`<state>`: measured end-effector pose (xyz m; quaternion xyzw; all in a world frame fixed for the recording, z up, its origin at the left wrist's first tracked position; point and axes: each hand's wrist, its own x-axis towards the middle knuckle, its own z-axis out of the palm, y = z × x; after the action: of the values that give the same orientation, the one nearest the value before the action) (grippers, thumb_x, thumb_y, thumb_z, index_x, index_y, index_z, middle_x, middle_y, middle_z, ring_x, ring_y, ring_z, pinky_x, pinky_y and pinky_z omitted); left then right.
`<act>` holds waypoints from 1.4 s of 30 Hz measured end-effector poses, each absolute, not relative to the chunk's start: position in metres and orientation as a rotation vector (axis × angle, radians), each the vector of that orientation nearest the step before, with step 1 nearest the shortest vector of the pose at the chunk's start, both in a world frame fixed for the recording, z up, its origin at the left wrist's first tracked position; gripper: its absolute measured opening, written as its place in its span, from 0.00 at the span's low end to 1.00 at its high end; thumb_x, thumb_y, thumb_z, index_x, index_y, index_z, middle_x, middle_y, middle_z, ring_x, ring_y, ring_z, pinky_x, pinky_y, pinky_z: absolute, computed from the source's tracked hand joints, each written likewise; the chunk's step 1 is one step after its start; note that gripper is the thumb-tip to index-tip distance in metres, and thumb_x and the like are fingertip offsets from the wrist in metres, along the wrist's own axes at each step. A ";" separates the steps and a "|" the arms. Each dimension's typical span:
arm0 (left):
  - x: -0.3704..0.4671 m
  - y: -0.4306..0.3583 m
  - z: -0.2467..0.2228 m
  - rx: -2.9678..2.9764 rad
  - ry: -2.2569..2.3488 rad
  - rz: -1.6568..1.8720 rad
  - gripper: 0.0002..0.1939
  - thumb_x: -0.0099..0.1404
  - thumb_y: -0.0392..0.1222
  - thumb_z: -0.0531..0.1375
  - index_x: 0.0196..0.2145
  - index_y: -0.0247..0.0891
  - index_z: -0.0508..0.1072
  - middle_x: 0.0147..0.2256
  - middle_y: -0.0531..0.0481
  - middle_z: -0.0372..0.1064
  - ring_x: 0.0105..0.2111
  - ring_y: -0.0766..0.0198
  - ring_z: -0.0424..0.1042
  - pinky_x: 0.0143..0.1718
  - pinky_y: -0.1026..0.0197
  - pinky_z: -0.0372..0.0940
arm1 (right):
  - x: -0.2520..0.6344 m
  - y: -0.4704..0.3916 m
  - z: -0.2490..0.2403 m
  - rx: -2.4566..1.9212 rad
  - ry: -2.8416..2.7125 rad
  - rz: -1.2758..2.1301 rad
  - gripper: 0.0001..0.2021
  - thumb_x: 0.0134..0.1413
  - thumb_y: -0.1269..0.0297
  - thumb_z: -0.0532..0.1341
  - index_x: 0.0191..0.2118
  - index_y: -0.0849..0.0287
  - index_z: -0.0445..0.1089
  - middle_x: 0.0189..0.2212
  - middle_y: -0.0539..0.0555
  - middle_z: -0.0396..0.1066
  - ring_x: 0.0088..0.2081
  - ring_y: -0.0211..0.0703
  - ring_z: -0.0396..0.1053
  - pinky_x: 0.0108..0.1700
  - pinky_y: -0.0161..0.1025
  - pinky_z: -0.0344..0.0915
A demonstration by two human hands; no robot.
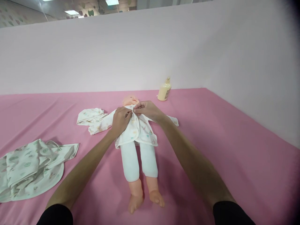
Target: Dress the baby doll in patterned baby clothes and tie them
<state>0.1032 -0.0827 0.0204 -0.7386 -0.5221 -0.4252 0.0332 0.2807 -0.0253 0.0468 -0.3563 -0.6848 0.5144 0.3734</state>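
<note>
A baby doll (135, 193) lies on its back, head away from me, with white cloth legs and bare plastic feet. It wears a white printed baby jacket (146, 132) whose sleeves stretch out to both sides. Below the doll's chin, my left hand (121, 119) pinches the jacket's left front edge near the neckline. Across from it, my right hand (148, 111) has its fingertips closed on the other front edge. Both hands nearly meet at the upper opening. Lower down, the front panels hang apart. Any fastener between my fingertips is too small to make out.
Folded white printed clothing (90, 116) lies beside the doll's sleeve at left. A crumpled leaf-print cloth (25, 168) is at the near left. At the back stands a pale yellow pump bottle (164, 91). White walls (105, 59) border the pink-covered surface (201, 125).
</note>
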 end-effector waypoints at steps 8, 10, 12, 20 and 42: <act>0.106 -0.087 0.028 -2.350 -1.665 -1.355 0.06 0.64 0.35 0.56 0.34 0.40 0.74 0.35 0.48 0.72 0.41 0.57 0.67 0.45 0.55 0.62 | 0.281 -0.030 0.051 -0.932 -1.785 1.245 0.07 0.46 0.67 0.70 0.32 0.60 0.75 0.27 0.53 0.75 0.30 0.39 0.70 0.35 0.36 0.68; 0.107 -0.090 0.033 -2.410 -1.691 -1.402 0.06 0.62 0.34 0.56 0.33 0.40 0.73 0.35 0.49 0.71 0.41 0.57 0.67 0.45 0.55 0.62 | 0.280 -0.032 0.052 -0.920 -1.790 1.228 0.06 0.46 0.67 0.70 0.32 0.61 0.75 0.26 0.52 0.74 0.29 0.38 0.70 0.35 0.35 0.67; 0.106 -0.091 0.035 -2.454 -1.717 -1.462 0.07 0.61 0.33 0.55 0.33 0.40 0.73 0.36 0.49 0.71 0.41 0.58 0.68 0.45 0.56 0.62 | 0.280 -0.033 0.053 -0.905 -1.777 1.236 0.07 0.45 0.67 0.70 0.32 0.61 0.74 0.26 0.51 0.74 0.30 0.37 0.70 0.35 0.35 0.67; 0.103 -0.090 0.036 -2.500 -1.763 -1.595 0.09 0.64 0.35 0.53 0.34 0.40 0.74 0.38 0.50 0.72 0.42 0.60 0.69 0.47 0.57 0.62 | 0.279 -0.034 0.052 -0.878 -1.777 1.282 0.11 0.43 0.65 0.72 0.35 0.61 0.74 0.28 0.52 0.74 0.31 0.37 0.69 0.35 0.35 0.66; 0.102 -0.085 0.035 -2.496 -1.771 -1.419 0.11 0.69 0.40 0.52 0.29 0.39 0.67 0.35 0.48 0.71 0.40 0.59 0.68 0.43 0.55 0.63 | 0.282 -0.038 0.057 -0.866 -1.747 1.436 0.07 0.45 0.69 0.71 0.33 0.61 0.75 0.28 0.51 0.74 0.30 0.34 0.69 0.37 0.34 0.67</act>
<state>0.1022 -0.0847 0.0353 -0.7349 -0.5215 -0.4178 -0.1157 0.2823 -0.0376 0.0566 -0.3347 -0.6753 0.5549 0.3522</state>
